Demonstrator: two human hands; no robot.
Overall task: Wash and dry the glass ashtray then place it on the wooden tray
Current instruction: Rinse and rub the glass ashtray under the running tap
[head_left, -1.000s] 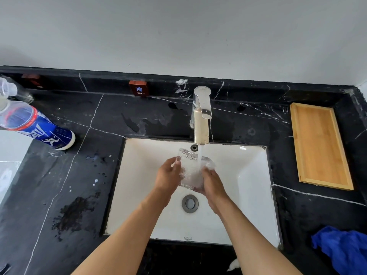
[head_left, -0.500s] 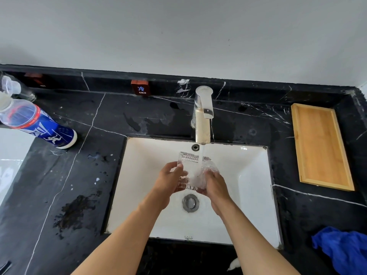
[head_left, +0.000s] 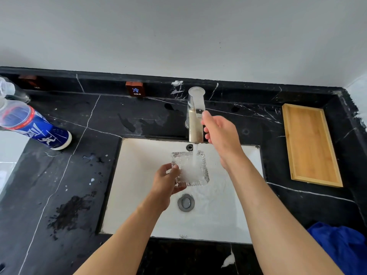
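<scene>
A square cut-glass ashtray (head_left: 193,171) is held over the white sink (head_left: 143,155), under running water from the metal tap (head_left: 195,116). My left hand (head_left: 166,181) grips its left edge, thumb on top. Beside the tap's spout and lever is my right hand (head_left: 220,133), fingers apart and holding nothing, thumb near the lever. The wooden tray (head_left: 309,143) lies bare on the black counter at the right.
A blue cloth (head_left: 341,247) lies at the front right corner. A blue-labelled plastic bottle (head_left: 33,126) lies on its side at the left. The black marble counter (head_left: 69,175) has wet patches. A drain (head_left: 185,202) sits mid-sink.
My right hand has let go of the ashtray and risen to the tap. The left hand now holds the ashtray alone, flatter under the stream.
</scene>
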